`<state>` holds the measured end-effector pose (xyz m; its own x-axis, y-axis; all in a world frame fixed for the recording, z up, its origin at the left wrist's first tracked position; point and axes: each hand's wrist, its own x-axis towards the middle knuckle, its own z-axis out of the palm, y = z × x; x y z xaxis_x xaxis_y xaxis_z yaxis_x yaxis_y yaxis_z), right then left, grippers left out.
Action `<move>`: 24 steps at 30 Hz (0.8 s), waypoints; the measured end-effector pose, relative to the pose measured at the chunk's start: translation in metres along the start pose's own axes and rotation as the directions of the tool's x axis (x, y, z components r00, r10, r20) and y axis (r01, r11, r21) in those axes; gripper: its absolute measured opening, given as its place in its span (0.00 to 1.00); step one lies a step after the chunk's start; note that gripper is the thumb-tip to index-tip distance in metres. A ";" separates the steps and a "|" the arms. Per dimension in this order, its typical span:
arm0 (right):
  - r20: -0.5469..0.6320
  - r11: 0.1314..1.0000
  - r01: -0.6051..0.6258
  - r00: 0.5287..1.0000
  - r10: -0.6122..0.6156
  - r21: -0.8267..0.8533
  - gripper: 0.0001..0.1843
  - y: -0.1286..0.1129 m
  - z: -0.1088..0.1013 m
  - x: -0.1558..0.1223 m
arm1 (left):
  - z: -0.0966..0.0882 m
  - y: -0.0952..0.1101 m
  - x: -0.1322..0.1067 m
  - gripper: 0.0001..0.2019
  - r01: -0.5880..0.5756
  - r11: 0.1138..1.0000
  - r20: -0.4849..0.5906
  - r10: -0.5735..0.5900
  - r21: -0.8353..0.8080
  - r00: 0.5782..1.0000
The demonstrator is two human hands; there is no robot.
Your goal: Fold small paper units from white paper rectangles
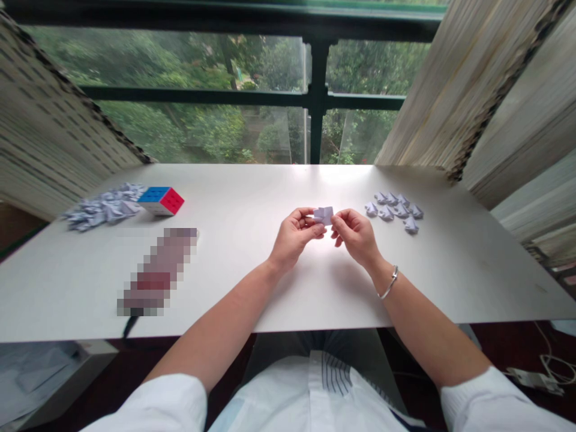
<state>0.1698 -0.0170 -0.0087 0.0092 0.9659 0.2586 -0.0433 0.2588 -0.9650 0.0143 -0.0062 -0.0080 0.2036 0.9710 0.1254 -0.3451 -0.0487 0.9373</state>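
Note:
Between my two hands, just above the white table, is a small piece of folded white paper. My left hand pinches its left side between thumb and fingers. The paper's right edge is gripped by the thumb and forefinger of my right hand, with a silver bracelet on that wrist. To the right of my right hand lie several small folded paper pieces, pointed and spread in a loose group.
A heap of folded white papers lies at the far left, beside a puzzle cube with blue and red faces. Nearer is a blurred-out oblong object with a black strap. Window and curtains stand behind the table.

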 end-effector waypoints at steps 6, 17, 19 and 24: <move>0.034 0.999 -0.039 0.999 0.038 0.005 0.21 0.000 0.002 0.000 | 0.000 0.000 0.001 0.20 -0.093 0.996 -0.069 0.092 -0.009 0.993; 0.019 1.000 -0.003 1.000 0.003 0.014 0.20 0.003 0.003 -0.001 | 0.004 -0.002 -0.004 0.19 -0.030 0.999 -0.037 0.030 0.011 0.999; 0.024 1.000 -0.005 1.000 0.005 0.001 0.20 0.005 0.004 -0.001 | 0.003 -0.003 -0.003 0.17 0.008 1.000 -0.041 -0.007 0.022 0.999; 0.029 1.000 0.002 1.000 -0.001 -0.028 0.20 0.009 0.004 -0.001 | 0.001 -0.004 -0.003 0.17 0.040 0.999 -0.036 -0.040 -0.005 0.999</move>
<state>0.1656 -0.0159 -0.0180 -0.0200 0.9651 0.2612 -0.0155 0.2609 -0.9652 0.0160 -0.0093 -0.0117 0.1845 0.9799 0.0761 -0.3414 -0.0087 0.9399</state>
